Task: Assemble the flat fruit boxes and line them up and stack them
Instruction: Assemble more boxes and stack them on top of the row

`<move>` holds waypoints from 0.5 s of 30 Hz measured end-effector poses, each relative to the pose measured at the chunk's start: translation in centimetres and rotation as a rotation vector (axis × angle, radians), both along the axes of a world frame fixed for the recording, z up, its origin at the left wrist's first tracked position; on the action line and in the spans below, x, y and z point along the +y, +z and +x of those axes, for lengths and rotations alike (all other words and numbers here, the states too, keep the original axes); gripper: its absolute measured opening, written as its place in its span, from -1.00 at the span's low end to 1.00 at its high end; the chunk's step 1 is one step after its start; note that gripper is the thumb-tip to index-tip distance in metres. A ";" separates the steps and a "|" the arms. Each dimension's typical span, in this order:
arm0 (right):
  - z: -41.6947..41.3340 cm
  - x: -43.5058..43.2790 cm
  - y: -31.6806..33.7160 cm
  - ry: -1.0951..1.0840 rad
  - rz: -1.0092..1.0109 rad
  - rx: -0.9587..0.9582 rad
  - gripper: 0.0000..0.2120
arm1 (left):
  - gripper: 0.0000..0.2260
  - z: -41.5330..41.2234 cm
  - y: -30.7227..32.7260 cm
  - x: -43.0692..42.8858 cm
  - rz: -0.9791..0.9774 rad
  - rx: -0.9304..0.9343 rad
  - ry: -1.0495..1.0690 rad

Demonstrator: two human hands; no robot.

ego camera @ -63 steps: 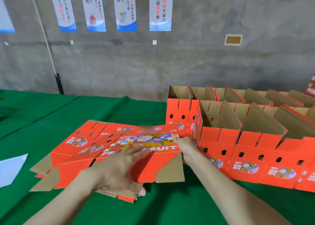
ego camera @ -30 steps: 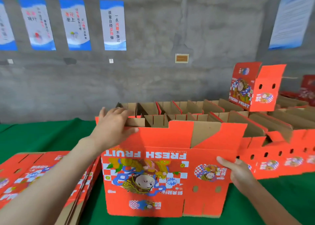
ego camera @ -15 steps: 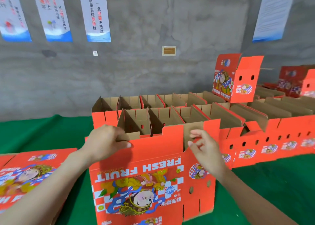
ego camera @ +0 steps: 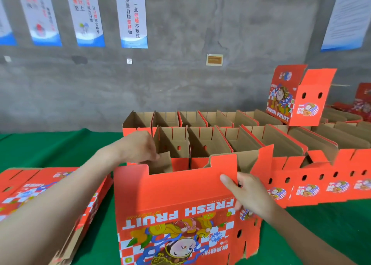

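**Item 1. Fruit box** [ego camera: 176, 200]: orange-red cardboard, opened into a box shape, standing at near centre on the green table [ego camera: 50, 148]. The near panel carries "FRESH FRUIT" and a cartoon figure, both upside down. The top flaps are up and the brown inside is exposed.

**Item 2. Left hand** [ego camera: 138, 147]: at the far left corner of the fruit box top. The fingers are curled and pinch a brown flap [ego camera: 161, 163] at its upper edge.

**Item 3. Right hand** [ego camera: 251, 196]: at the near right corner of the same box. One finger is stretched flat along the near panel. The others are bent into the slit between the flaps, grasping the corner.

**Item 4. Flat boxes** [ego camera: 36, 186]: a pile of unfolded blanks with the same print, lying at near left on the table, just beside the fruit box.

**Item 5. Assembled boxes** [ego camera: 210, 140]: two rows, open tops up, side by side. They run from just behind the fruit box away to the far right.

**Item 6. Upright box** [ego camera: 301, 98]: one more of the same, resting tilted on top of the rows at far right.

**Item 7. Surroundings**: a grey concrete wall [ego camera: 200, 84], with blue-and-white posters [ego camera: 132, 18] bearing Chinese text and a small plaque [ego camera: 214, 59].
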State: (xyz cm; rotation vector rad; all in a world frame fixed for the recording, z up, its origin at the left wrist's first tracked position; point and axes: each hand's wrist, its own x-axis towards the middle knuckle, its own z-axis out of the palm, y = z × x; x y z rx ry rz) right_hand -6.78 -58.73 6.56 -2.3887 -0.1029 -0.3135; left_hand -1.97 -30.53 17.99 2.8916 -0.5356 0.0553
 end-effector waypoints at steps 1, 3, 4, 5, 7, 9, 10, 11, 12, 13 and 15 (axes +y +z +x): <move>-0.4 -0.3 -0.2 -0.044 0.021 -0.078 -0.42 | -0.70 0.3 0.1 0.2 -0.004 -0.006 0.022; -1.1 -1.2 -0.4 -0.103 0.095 -0.217 -0.48 | -0.63 0.8 -0.1 0.6 -0.045 -0.062 0.093; -1.3 -1.8 -0.4 -0.129 0.126 -0.263 -0.50 | -0.61 1.0 -0.4 1.0 -0.095 -0.094 0.131; -1.6 -2.5 -0.3 -0.155 0.145 -0.294 -0.51 | -0.61 1.4 -0.8 1.4 -0.166 -0.108 0.167; -2.1 -3.9 -0.2 -0.188 0.183 -0.286 -0.48 | -0.59 2.0 -2.0 2.5 -0.321 -0.143 0.251; -2.4 -5.1 -0.4 -0.190 0.288 -0.216 -0.52 | -0.60 2.4 -3.6 3.6 -0.484 -0.212 0.353; -2.6 -5.6 -0.6 -0.186 0.362 -0.179 -0.58 | -0.62 2.5 -4.4 3.9 -0.561 -0.242 0.395; -2.7 -5.8 -0.8 -0.181 0.427 -0.148 -0.63 | -0.63 2.6 -5.2 4.1 -0.615 -0.273 0.425; -2.7 -5.8 -1.0 -0.178 0.473 -0.123 -0.67 | -0.63 2.6 -5.9 4.1 -0.640 -0.304 0.444; -2.7 -5.7 -1.2 -0.176 0.507 -0.106 -0.70 | -0.63 2.6 -6.6 3.9 -0.648 -0.335 0.459; -2.7 -5.3 -1.5 -0.177 0.567 -0.082 -0.76 | -0.60 2.4 -7.6 3.4 -0.657 -0.403 0.488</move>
